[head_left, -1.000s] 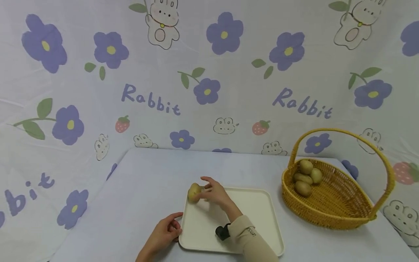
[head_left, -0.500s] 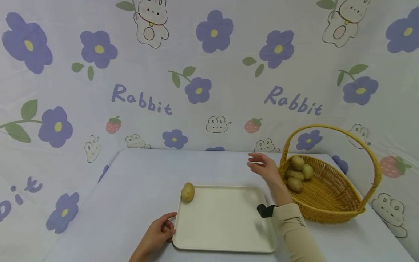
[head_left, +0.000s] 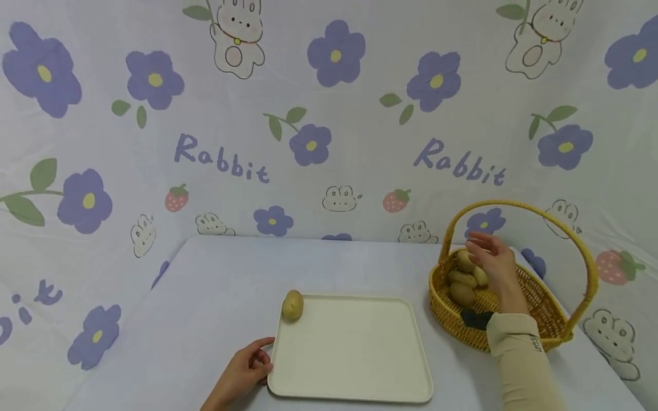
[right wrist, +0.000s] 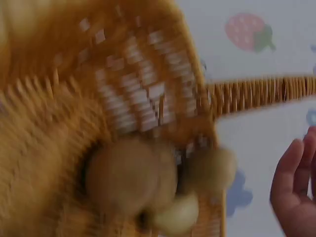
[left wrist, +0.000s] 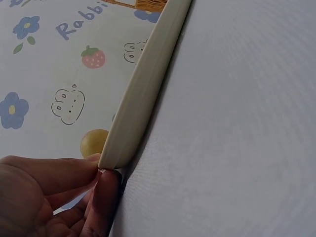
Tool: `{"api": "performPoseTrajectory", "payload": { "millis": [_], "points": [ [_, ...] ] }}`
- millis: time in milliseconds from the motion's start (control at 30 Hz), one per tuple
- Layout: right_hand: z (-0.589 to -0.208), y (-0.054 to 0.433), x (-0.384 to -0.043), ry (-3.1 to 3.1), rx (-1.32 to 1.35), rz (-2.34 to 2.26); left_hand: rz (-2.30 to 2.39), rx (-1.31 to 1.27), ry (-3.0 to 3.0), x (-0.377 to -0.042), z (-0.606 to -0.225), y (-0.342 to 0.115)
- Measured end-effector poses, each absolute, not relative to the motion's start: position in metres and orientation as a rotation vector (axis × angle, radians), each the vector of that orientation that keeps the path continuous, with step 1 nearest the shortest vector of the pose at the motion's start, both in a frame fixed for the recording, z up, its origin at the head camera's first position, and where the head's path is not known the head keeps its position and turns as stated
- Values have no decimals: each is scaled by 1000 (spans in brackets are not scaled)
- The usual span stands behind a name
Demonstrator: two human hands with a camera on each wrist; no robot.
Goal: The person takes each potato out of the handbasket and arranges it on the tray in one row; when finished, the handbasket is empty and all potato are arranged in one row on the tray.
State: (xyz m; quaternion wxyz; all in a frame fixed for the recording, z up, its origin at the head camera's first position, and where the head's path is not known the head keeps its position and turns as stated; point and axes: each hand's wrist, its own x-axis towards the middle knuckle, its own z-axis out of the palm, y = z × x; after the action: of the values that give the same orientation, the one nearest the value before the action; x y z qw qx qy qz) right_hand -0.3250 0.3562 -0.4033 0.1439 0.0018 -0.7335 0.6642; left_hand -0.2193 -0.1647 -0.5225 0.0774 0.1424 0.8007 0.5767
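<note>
My left hand [head_left: 245,368] pinches the left rim of a cream rectangular tray [head_left: 354,354]; in the left wrist view, its thumb and fingertips meet at the tray's edge [left wrist: 143,89]. One yellow-brown potato [head_left: 293,305] lies in the tray's far left corner. Over the wicker basket [head_left: 452,325], my right hand [head_left: 497,268] hovers with loosely bent fingers and nothing in them. Several potatoes [head_left: 462,294] are heaped at the basket's left end, partly hidden by that hand. In the right wrist view these potatoes [right wrist: 123,175] look blurred, with the fingers [right wrist: 284,182] off to their right.
The basket's tall arched handle [head_left: 586,251] rises over the right side, close to the right forearm. A white cloth covers the table [head_left: 231,285]. Behind it hangs a flower-and-rabbit printed curtain [head_left: 288,188].
My right hand has left the potato in the tray's corner and swung right, over the basket. The left hand keeps its place at the tray's rim. The head view has shifted slightly.
</note>
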Motion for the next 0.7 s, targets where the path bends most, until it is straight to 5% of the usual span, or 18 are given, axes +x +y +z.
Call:
{"api": "performPoseTrajectory", "payload": {
  "millis": [367, 700],
  "points": [
    [-428, 394, -326, -1861, -272, 2073, 1683, 421, 2393, -217, -526, -168],
    [-463, 392, -331, -2259, -503, 1718, 1704, 417, 2368, -220, -528, -168]
  ]
}}
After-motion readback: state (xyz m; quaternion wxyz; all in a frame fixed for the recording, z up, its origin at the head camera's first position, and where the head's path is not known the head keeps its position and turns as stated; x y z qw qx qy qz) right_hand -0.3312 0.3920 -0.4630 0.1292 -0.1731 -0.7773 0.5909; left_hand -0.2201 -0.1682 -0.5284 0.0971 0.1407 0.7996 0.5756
